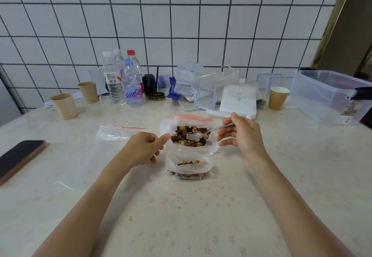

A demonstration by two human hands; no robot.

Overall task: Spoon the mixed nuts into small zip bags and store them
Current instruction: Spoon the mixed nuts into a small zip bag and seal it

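Observation:
A large clear bag (189, 152) with a pink zip strip stands open mid-table, filled with mixed nuts (190, 135). My right hand (241, 133) pinches the handle of a metal spoon (198, 135), whose bowl rests on top of the nuts. My left hand (145, 148) is at the bag's left rim, thumb touching the plastic, the other fingers curled. Just in front of the big bag lies a small zip bag (191, 175) with some nuts inside. An empty small zip bag (115, 131) with a red line lies flat to the left.
A phone (20, 158) lies at the left edge. Paper cups (65, 105) (278, 98), water bottles (131, 83), clip-lid containers (205, 97) and white packs (238, 99) line the back by the tiled wall. A big clear storage box (330, 95) stands at the right.

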